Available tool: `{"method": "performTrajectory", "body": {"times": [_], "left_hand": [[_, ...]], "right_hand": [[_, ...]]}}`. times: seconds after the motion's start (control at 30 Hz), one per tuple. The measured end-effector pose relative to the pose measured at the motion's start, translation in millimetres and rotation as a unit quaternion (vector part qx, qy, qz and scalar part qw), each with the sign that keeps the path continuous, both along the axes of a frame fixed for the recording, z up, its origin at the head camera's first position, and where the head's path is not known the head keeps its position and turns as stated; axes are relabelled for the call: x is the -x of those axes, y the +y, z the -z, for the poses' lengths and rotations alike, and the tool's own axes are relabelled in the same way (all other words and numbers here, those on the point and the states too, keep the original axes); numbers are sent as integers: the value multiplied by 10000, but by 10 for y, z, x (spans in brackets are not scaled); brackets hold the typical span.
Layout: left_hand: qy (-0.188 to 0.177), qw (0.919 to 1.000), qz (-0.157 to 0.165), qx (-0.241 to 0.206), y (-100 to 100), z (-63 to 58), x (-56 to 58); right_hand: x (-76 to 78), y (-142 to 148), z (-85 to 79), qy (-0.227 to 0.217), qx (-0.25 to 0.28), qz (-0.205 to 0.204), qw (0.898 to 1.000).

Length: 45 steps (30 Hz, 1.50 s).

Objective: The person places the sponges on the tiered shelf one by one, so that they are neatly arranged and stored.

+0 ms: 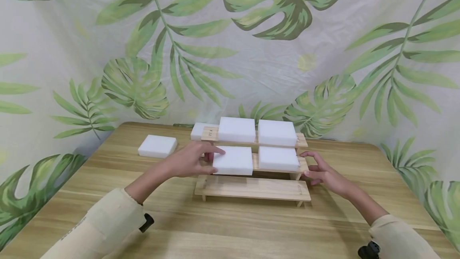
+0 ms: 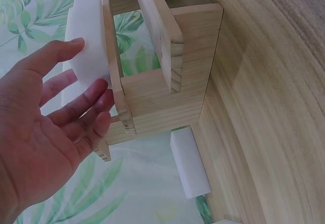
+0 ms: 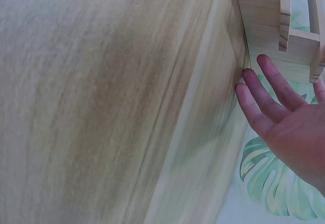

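A three-step wooden rack [image 1: 230, 186] stands on the table. On its middle step, my left hand [image 1: 194, 159] holds a white foam block [image 1: 232, 160] by its left end, thumb on the near side. The left wrist view shows the thumb and fingers around that block [image 2: 89, 36]. A second foam block [image 1: 278, 158] lies to its right on the same step. My right hand [image 1: 325, 173] is at the right end of the rack, its fingertips right at the middle step's end. In the right wrist view, several of its fingers [image 3: 277, 82] extend loosely beside the rack's side panel.
Two more foam blocks, a left one [image 1: 237, 128] and a right one [image 1: 277, 132], sit on the top step. Another block [image 1: 157, 146] lies on the table to the left, and one [image 1: 203, 130] lies behind the rack. A leaf-patterned cloth [image 1: 258, 67] hangs behind the table [image 1: 230, 231].
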<state>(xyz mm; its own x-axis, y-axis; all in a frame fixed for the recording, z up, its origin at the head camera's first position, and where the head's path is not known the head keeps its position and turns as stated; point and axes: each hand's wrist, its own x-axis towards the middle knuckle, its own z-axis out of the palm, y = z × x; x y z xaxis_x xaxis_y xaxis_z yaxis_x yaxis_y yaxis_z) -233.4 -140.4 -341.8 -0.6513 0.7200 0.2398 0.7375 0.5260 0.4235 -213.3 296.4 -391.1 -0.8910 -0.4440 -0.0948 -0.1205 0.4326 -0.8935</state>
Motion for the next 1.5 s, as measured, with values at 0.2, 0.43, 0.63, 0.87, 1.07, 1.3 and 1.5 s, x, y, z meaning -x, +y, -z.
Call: {"method": "performTrajectory", "body": {"times": [0.2,0.43,0.63,0.87,1.07,1.3,1.5], "left_hand": [[-194,9995,-19,-263,27,22,53],[-298,9989,-75,-367,42,39,92],[-246,9987,-103,-423,60,70,118],[-316,9981,-95,-512,64,85,141],[-324,9980,-132,-523,71,93,147],[-385,9977,-136,-545,66,108,147],[-399,9975,-125,-569,65,106,144]], "right_hand": [[9,-2,-8,13,-16,-28,10000],[21,2,-3,13,-5,-32,10000],[16,10,0,31,20,-22,10000],[16,13,0,29,39,-10,10000],[15,13,2,4,36,-4,10000],[13,11,8,-27,53,-14,10000],[19,9,16,-7,37,-25,10000]]}}
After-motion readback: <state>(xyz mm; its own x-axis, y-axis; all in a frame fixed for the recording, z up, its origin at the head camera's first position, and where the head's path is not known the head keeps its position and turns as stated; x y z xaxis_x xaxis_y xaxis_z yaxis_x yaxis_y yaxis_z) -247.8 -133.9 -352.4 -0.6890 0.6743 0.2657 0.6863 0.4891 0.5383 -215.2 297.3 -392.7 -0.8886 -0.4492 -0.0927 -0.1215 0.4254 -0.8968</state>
